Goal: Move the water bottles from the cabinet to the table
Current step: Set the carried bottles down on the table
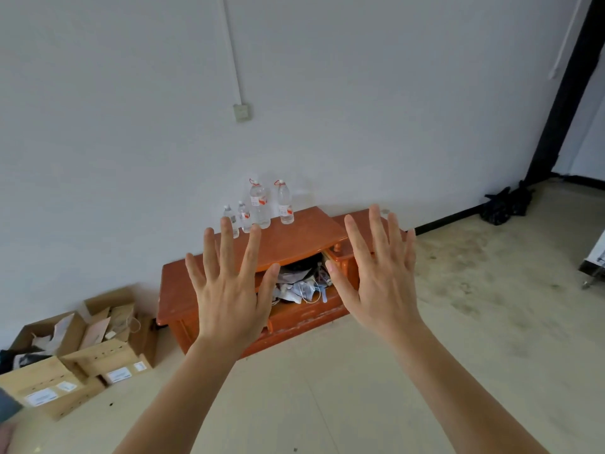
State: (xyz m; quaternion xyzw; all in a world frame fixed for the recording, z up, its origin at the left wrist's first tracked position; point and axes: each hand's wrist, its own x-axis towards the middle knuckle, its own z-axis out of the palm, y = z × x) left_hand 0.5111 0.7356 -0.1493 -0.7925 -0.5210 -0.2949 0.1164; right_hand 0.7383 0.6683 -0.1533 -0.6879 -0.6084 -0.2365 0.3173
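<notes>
Holding both hands up before cabinet [294,240]: left hand [229,296], right hand [383,283], fingers [226,244] spread wide, gripping nothing, likely ready pose before reach. Four water bottles [260,204] stand far, on cabinet top by wall, untouched.

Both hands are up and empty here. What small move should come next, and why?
Probably step toward the cabinet and reach the left hand toward the leftmost small bottle. Both it and the right hand are spread open, holding nothing, and all four bottles stand on the cabinet top.
</notes>
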